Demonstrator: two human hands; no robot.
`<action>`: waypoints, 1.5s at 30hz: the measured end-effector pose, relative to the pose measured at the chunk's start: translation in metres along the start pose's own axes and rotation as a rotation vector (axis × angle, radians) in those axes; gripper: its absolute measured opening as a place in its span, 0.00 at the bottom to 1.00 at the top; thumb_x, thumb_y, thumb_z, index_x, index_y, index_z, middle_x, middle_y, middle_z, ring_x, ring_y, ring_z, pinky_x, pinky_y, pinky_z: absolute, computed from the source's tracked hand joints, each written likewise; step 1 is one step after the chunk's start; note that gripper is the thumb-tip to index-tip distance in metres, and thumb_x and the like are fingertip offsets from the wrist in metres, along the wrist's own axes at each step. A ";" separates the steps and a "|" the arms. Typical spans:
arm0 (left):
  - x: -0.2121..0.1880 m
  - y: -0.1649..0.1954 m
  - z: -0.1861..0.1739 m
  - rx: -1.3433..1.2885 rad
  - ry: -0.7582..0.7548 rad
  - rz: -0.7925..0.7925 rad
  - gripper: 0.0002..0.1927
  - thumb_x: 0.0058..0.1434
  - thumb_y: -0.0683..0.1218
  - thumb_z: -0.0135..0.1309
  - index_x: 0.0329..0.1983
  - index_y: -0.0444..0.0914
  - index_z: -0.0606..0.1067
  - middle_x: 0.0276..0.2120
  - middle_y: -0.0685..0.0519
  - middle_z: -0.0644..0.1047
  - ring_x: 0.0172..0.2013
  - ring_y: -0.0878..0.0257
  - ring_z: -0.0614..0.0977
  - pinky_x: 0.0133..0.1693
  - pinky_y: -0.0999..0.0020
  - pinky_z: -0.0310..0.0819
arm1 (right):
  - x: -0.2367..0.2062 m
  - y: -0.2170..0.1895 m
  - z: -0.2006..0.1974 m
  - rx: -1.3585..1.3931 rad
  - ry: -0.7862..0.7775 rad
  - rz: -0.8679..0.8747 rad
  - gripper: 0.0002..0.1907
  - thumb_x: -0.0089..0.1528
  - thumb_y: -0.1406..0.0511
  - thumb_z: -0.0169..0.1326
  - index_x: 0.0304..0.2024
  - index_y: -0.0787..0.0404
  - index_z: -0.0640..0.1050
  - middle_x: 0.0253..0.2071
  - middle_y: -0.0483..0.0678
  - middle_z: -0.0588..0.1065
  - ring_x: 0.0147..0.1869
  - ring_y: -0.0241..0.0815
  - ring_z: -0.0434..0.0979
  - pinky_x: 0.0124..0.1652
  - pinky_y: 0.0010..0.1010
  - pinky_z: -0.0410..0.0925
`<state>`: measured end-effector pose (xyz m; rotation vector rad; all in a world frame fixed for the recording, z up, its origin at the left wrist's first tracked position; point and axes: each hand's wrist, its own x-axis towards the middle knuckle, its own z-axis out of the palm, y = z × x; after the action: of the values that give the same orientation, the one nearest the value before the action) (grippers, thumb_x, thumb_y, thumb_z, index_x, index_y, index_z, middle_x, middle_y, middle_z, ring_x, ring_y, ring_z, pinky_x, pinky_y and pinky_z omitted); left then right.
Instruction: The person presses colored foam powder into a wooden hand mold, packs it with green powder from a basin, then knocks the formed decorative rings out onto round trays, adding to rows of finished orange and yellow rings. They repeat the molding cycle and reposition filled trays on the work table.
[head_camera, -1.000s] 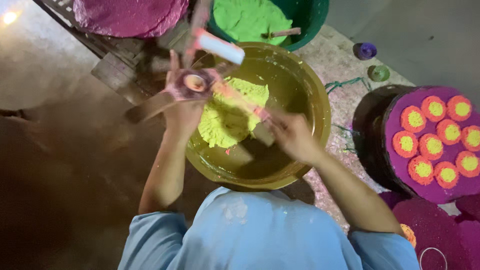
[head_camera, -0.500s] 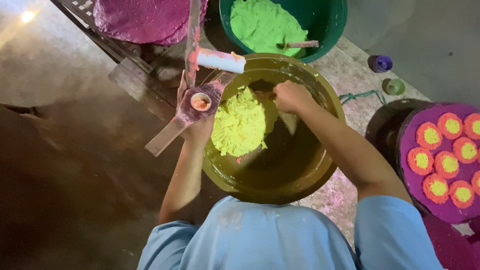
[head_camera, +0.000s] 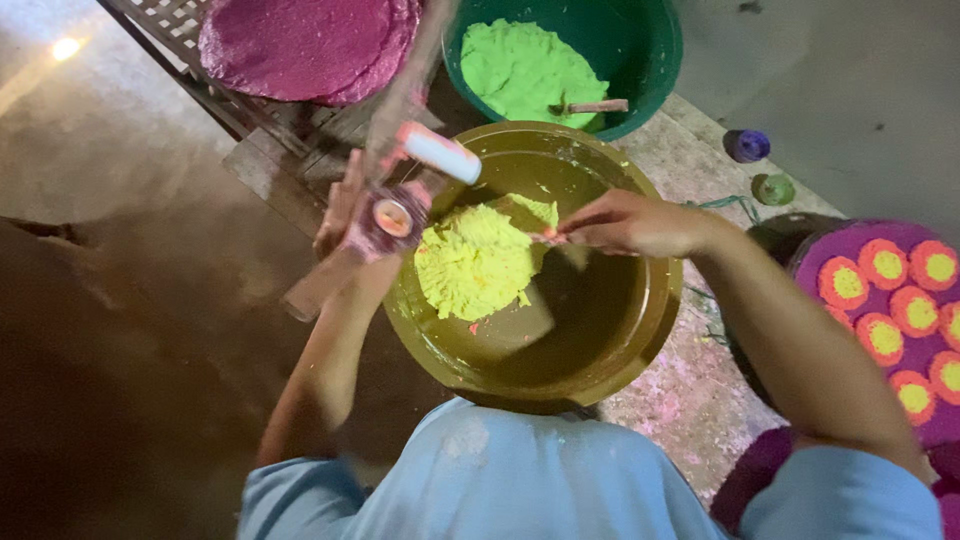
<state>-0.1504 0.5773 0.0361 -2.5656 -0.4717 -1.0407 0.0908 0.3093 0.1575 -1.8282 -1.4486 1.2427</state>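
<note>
Yellow-green paste (head_camera: 478, 262) is lying in the brown basin (head_camera: 640, 345), between the hands. The left hand (head_camera: 355, 225) is gripping a mould (head_camera: 392, 215) at the rim; the right hand (head_camera: 625, 222) is pinching a stick (head_camera: 548, 238) touching the paste. A green tub (head_camera: 650, 45) is sitting beyond.

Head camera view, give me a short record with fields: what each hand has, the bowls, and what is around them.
left hand: holds a pink mould with a white handle at the brown bowl's left rim
right hand: over the brown bowl, fingertips pinched on a thin stick; grip detail unclear
brown bowl: holds a heap of yellow-green paste
green bowl: behind it, more paste, a small stick lying in it
magenta sheet: on a rack, upper left
flower shapes: orange with yellow centres, on a purple tray at right
</note>
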 end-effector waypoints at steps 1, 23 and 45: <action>0.002 0.015 0.006 0.037 0.126 0.008 0.28 0.73 0.55 0.55 0.68 0.32 0.71 0.69 0.36 0.66 0.57 0.46 0.75 0.54 0.51 0.71 | -0.011 -0.015 -0.004 -0.017 -0.019 0.190 0.19 0.71 0.58 0.52 0.59 0.57 0.83 0.38 0.63 0.74 0.38 0.58 0.72 0.40 0.49 0.67; 0.026 0.068 -0.073 -1.090 -0.536 0.002 0.36 0.55 0.58 0.66 0.65 0.43 0.70 0.61 0.46 0.75 0.58 0.48 0.78 0.59 0.55 0.71 | -0.026 -0.157 0.106 -1.340 0.257 0.053 0.08 0.57 0.64 0.53 0.38 0.59 0.77 0.31 0.50 0.77 0.32 0.48 0.82 0.31 0.37 0.73; 0.016 0.061 -0.051 -1.039 -0.302 -0.089 0.35 0.51 0.51 0.67 0.62 0.35 0.74 0.61 0.44 0.74 0.57 0.48 0.78 0.57 0.54 0.72 | -0.031 -0.170 0.093 -1.231 0.274 -0.007 0.15 0.58 0.66 0.53 0.47 0.65 0.76 0.33 0.50 0.77 0.28 0.46 0.80 0.28 0.37 0.73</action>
<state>-0.1447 0.5048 0.0713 -3.6744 -0.0955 -1.1144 -0.0740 0.3198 0.2637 -2.5161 -2.2497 -0.0831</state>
